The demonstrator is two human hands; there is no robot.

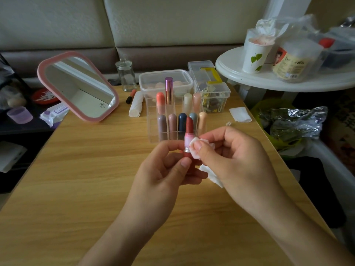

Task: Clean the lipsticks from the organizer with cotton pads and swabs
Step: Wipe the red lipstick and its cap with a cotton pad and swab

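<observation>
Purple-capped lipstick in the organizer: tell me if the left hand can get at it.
Probably not yet: the left hand grips the red lipstick. Otherwise the way looks free: the purple-capped lipstick stands tallest in the organizer, nothing over it.

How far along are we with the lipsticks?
Done: nothing certain; one orange lipstick lies out on the table near the mirror. In hand: the left hand holds an open red lipstick while the right hand presses a cotton pad against its pink collar. Left: nine capped lipsticks stand in the organizer; which are clean I cannot tell.
</observation>
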